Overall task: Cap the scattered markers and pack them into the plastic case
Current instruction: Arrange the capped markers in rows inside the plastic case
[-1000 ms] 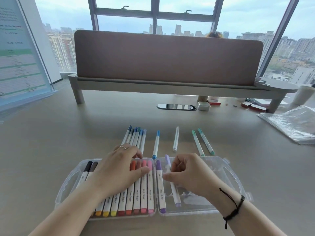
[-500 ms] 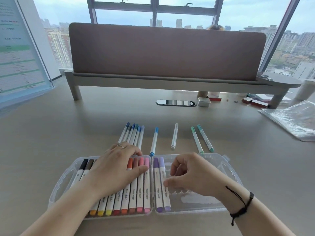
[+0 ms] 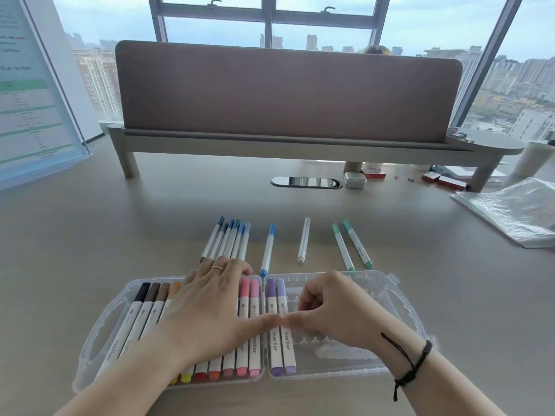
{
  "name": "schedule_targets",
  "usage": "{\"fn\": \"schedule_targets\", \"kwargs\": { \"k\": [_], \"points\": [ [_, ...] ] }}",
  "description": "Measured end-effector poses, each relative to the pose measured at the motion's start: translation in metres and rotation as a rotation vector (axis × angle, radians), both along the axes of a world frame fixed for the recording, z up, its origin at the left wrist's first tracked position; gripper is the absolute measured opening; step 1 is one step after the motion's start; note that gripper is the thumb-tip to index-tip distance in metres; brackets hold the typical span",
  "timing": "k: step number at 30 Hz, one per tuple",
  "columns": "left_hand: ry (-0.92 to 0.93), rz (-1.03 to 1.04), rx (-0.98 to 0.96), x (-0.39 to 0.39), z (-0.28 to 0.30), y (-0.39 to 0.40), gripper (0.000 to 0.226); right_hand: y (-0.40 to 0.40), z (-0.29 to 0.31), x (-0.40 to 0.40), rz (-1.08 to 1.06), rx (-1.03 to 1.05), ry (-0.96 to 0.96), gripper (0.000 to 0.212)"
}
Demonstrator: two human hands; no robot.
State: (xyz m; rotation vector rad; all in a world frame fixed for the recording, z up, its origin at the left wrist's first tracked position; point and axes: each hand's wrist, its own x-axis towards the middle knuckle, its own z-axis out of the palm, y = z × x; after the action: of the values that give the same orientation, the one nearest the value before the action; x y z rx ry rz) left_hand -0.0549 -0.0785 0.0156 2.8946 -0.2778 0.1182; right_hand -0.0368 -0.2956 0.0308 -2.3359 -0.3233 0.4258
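A person's left hand [image 3: 207, 307], a ring on one finger, lies spread and flat across the row of packed markers [image 3: 240, 334] in the left half of an open clear plastic case [image 3: 399, 313] on a grey desk [image 3: 90, 235]. The right hand [image 3: 333, 313], fingers loosely curled and holding nothing, presses its thumb against two purple markers [image 3: 277, 325] seated side by side at the inner edge of the case's right half; the two thumbs meet tip to tip over the hinge. A black cord bracelet [image 3: 411, 367] circles the right wrist. Beyond the case, capped markers lie on the desk: a cluster of blue markers [image 3: 229, 238], a lone blue marker [image 3: 268, 249], a white marker [image 3: 304, 240] and two green markers [image 3: 350, 246]. A clear plastic sleeve [image 3: 510, 211] rests at far right, before a brown desk divider [image 3: 285, 91].
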Motion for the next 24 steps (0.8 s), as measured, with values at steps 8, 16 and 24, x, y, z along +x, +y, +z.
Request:
{"fn": "schedule_targets", "kwargs": {
  "k": [8,16,24],
  "points": [
    [0.015,0.03,-0.039,0.003,-0.001,-0.001,0.093,0.0,0.0,0.0,0.005,-0.021,0.004,0.042],
    [-0.01,0.214,-0.105,0.012,-0.002,0.016,0.084,0.001,0.001,0.006,0.018,-0.026,0.058,0.03],
    [-0.019,0.228,-0.14,0.015,-0.001,0.021,0.062,0.049,0.017,0.064,-0.105,0.082,-0.1,0.022]
  ]
}}
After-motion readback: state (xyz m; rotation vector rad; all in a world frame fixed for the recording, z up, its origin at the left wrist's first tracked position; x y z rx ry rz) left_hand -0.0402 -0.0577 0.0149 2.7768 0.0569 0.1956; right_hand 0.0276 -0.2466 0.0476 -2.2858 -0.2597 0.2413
